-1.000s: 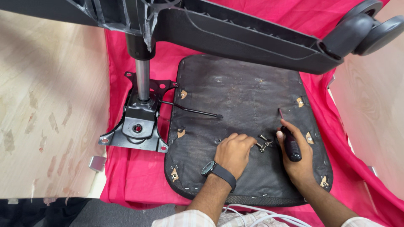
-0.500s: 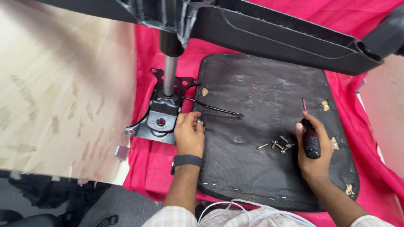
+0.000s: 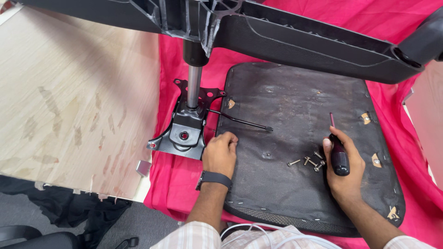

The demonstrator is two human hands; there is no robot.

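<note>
The black metal tilt mechanism plate (image 3: pixel 184 133), fixed on the chrome gas-lift column (image 3: pixel 193 87), lies on the pink cloth (image 3: pixel 184 184) just beyond the left hand (image 3: pixel 220 153). That hand is curled, knuckles up, at the plate's near corner, on the edge of the upturned black fabric-covered seat pan (image 3: pixel 295 138); whether its fingers grip the plate or only rest against it cannot be told. The plate's thin black lever rod (image 3: pixel 240 121) reaches past the left hand across the seat underside.

The right hand (image 3: pixel 344 177) is closed around a black-handled screwdriver (image 3: pixel 338 152), blade pointing away from the person, and rests on the seat so the tool stays ready. Just to its left lies a small cluster of silver bolts (image 3: pixel 308 162), probably kept on the flat fabric so they do not roll off.

Above both hands spans the black plastic star base (image 3: pixel 295 37) of the chair, tipped over. Left of the left hand lies a pale wood-grain board (image 3: pixel 69 101) with worn blotches. No packages or signs show; only small tan tabs (image 3: pixel 377 160) dot the seat's rim, near the right hand.
</note>
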